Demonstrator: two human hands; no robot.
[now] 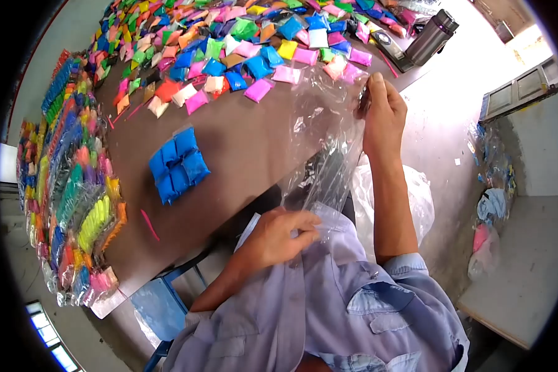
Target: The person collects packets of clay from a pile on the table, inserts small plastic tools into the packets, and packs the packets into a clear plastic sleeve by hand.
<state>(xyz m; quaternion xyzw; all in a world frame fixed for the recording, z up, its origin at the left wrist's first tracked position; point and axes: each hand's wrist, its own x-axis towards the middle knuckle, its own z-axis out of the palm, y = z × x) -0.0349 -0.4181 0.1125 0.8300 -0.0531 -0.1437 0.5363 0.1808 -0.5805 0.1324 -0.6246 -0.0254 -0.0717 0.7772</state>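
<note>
A long clear plastic bag hangs in front of my body, stretched from upper right down to my shirt. My right hand is raised and pinches the bag's upper edge between thumb and fingers. Lower down, my left hand is at the bag's bottom end, slightly blurred. Its fingers are half bent, with a gap between thumb and forefinger, and the fingertips are at the plastic. On the brown table, left of the bag, lies a block of several blue packets joined in rows.
Many small colourful packets cover the table's far side. Bundled packets in clear wrap are piled along the left edge. A steel flask stands at the back right. A blue chair and a white plastic bag are near me.
</note>
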